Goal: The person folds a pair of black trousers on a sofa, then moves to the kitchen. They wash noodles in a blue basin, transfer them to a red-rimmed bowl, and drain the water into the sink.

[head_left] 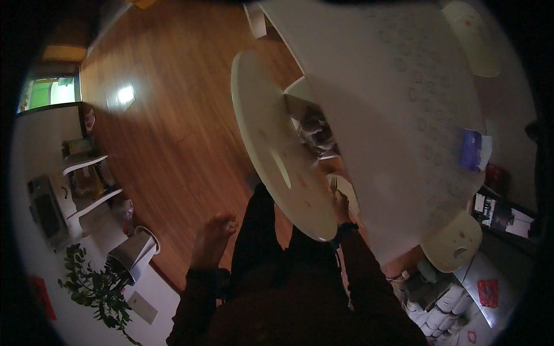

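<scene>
My right hand (341,203) is closed around a fork (333,184), its tines pointing away from me. It is beside the near end of a cream oval chair back (259,124), which has a slot through it and stands between me and the table. Some of the pale chair seat (349,190) shows behind this hand. To the left of my legs, my left hand (212,239) hangs over the wooden floor with its fingers curled in; no object shows in it.
A long pale table (381,115) fills the right side, with a purple tissue pack (471,150) near its far edge. Another cream chair (453,242) stands at its near right end. Shelves (95,205) and a potted plant (95,285) line the left.
</scene>
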Demonstrator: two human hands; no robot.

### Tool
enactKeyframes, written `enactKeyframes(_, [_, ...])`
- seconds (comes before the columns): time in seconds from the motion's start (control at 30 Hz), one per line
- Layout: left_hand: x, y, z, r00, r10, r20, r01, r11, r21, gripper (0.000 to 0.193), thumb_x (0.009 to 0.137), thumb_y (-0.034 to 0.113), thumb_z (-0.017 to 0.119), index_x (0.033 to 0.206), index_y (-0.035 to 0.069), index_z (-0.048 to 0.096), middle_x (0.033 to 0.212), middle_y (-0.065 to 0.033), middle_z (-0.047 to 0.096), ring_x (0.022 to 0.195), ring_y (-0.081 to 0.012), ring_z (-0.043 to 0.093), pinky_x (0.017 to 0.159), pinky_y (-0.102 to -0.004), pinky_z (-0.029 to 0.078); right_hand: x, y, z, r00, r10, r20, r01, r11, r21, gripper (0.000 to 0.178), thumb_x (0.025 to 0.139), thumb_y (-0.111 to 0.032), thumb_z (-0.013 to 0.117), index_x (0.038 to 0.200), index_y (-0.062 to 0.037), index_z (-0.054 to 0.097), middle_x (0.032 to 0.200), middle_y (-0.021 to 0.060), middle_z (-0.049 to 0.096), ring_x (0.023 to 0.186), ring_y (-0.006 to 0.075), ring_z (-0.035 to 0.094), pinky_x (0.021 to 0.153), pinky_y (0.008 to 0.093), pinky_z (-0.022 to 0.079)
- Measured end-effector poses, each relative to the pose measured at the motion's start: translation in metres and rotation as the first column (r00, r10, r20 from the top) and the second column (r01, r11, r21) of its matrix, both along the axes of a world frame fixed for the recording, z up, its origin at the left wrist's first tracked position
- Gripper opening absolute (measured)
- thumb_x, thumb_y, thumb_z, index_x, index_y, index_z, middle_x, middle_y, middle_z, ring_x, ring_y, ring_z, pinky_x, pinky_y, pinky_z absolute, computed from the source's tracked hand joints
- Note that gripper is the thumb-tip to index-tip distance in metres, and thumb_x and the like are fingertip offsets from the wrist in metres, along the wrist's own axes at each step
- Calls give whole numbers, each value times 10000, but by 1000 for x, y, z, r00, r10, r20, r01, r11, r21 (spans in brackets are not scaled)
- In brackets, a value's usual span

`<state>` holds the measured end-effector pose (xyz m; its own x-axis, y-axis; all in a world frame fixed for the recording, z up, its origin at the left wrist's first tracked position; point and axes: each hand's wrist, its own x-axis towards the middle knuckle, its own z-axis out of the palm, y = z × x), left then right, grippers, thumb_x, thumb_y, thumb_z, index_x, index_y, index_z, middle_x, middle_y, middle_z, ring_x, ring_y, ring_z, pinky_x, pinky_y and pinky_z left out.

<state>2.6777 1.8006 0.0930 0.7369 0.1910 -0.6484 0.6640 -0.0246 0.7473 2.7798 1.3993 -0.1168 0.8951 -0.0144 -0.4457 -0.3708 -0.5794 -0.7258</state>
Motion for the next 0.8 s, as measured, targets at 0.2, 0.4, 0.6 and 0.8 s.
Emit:
enactKeyframes(0.2, [-24,24,-7,922,-228,-311,292,941,174,271,953,84,726,1214,17,692,1205,-101,695,1092,-198,637,956,-340,513,80,-9,-113,983,115,143,-80,969,-232,493,1042,-316,641,1482,-114,544,1111,166,700,936,303,681,800,433,538])
enactKeyframes(0.4, [-52,21,-6,883,341,-323,-372,927,-38,257,931,35,746,1180,-23,715,1188,-132,716,1079,-213,687,961,-336,548,158,19,-171,946,222,238,-147,943,-297,501,1042,-338,642,1479,-114,538,1063,158,693,884,294,665,759,437,528])
enactKeyframes(0.6, [-57,18,-22,917,379,-129,-400,860,-317,263,941,-84,663,1197,-48,709,1227,-155,720,1148,-265,708,1017,-354,576,149,21,-182,955,263,138,-212,929,-303,502,1044,-355,638,1471,-109,543,1048,155,690,866,286,658,742,439,523])
enactKeyframes(0.8, [-28,27,16,893,164,-418,-246,958,-149,219,1040,146,669,1205,27,749,1262,-147,721,1178,-227,700,1081,-345,553,75,3,-153,951,309,10,-297,920,-255,503,1046,-371,635,1463,-103,548,1033,153,687,849,278,651,725,441,518])
